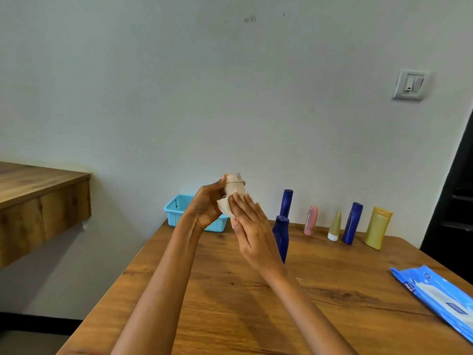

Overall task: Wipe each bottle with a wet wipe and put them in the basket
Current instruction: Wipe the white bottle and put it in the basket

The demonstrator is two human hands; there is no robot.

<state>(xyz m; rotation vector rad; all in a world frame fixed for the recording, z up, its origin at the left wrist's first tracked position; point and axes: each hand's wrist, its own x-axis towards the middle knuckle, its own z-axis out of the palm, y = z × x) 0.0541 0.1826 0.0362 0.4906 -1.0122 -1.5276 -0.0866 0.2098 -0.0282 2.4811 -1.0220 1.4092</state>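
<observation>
Left hand (204, 208) grip clamped on small beige plastic bottle (233, 187); right hand (249, 226) fingers flat, pressing white wet wipe (226, 208) just below left grip.

Held bottle (233, 186): mostly hidden, wrapped in the wet wipe (230, 208) and covered by both hands; only the pale cap end shows (colour and label cannot be told).
Basket (179, 210), behind the held bottle: right half masked by the left hand (204, 206); contents not visible.
Near blue bottle (281, 239), right of the held bottle: left side hidden by the right hand (249, 230).
Wipes pack (440, 295), far right of the held bottle: cut off by the frame edge; print blurred.
Counter (230, 316): near edge cut off.
</observation>
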